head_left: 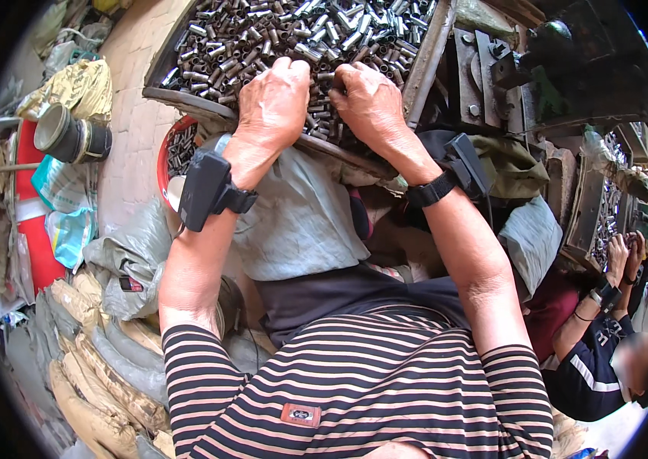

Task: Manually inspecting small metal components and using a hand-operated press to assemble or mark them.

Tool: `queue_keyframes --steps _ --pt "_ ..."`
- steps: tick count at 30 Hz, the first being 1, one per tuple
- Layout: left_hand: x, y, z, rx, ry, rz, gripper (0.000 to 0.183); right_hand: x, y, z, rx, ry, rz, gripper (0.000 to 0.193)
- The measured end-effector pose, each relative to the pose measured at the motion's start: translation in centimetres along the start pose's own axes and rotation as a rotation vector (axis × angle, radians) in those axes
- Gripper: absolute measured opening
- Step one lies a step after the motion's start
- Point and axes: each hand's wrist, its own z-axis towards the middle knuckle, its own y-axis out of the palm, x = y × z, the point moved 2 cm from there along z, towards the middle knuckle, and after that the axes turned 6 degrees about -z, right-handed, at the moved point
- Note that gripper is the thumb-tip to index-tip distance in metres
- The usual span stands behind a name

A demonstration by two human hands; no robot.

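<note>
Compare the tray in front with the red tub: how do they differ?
The tray has straight, dark grey-brown edges; the tub has a curved red rim. The tray looks much larger than the tub. The left hand and right hand are at the tray's near side, neither at the tub. Tray and tub both contain small metal tubes.

A floor [129, 73] of pale, brick-like paving runs along the upper left, brightly lit. Full sacks [91, 413] pile up at the lower left, dull brown and grey (the lens bends their rows), below a crumpled grey plastic bag [125, 252]. Farther up, a red surface [42, 252] shows near a yellowish bag [83, 88]. Dark metal machinery [481, 80] crowds the upper right.
</note>
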Motion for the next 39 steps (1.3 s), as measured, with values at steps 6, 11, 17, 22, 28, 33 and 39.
queue_keyframes --steps 6,11,17,22,28,33,39 --pt "-1.3 -0.9 -1.7 0.156 -0.042 -0.457 0.015 -0.2 -1.8 -0.6 0.089 -0.057 0.078 0.015" --pt "0.1 -0.7 -3.5 -0.040 -0.415 -1.494 0.009 1.2 -4.8 -2.0 -0.070 0.331 0.761 0.010" --pt "2.3 0.5 -4.9 -0.060 -0.484 -1.784 0.014 1.2 -6.9 -4.2 -0.061 0.495 1.222 0.010" --pt "4.0 1.0 -5.1 -0.045 -0.481 -1.878 0.014 1.5 -7.0 -5.7 -0.097 0.489 1.311 0.013" --pt "4.9 1.2 -5.0 -0.064 -0.411 -1.936 0.012 1.9 -7.1 -7.0 -0.128 0.518 1.386 0.013" --pt "5.3 1.4 -5.1 -0.052 -0.480 -1.990 0.012 1.8 -7.5 -7.7 -0.311 0.469 1.359 0.020" --pt "5.8 1.8 -5.1 -0.077 -0.500 -2.029 0.013 0.2 -7.8 -7.8 -0.403 0.382 1.264 0.031"
